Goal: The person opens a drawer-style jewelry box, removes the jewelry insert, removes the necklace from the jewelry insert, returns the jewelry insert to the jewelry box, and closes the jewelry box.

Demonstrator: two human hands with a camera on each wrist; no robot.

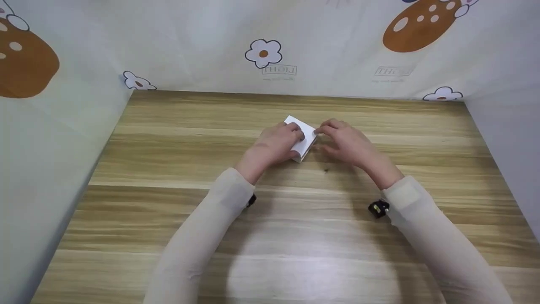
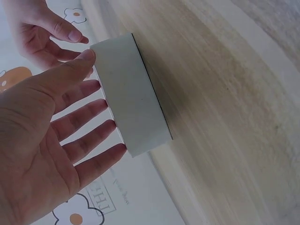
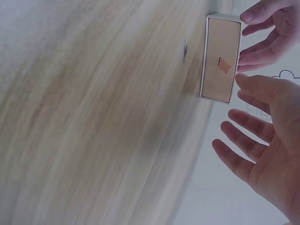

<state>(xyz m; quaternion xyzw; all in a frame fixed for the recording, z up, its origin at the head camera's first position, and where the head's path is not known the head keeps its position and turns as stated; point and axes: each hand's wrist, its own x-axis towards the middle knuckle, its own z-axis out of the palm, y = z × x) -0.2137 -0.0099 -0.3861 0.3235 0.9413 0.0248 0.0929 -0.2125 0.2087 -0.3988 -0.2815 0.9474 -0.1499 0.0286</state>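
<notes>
A small white box (image 1: pixel 307 137) lies on the wooden table, set at an angle. My left hand (image 1: pixel 278 141) rests over its top, with the fingertips on the upper face and the thumb by the near edge. The left wrist view has one plain long side of the white box (image 2: pixel 129 96) facing it. A tan panel with a small pull tab (image 3: pixel 225 66) fills the side seen in the right wrist view. My right hand (image 1: pixel 348 143) is at the box's right corner, its fingertips at or touching the edge, fingers spread and loosely bent.
The wooden tabletop (image 1: pixel 177 211) extends around both arms. Behind it hangs a pale curtain (image 1: pixel 202 50) with flower and brown spotted prints, which also runs along the left side. A small black device (image 1: pixel 378 208) sits at the right wrist.
</notes>
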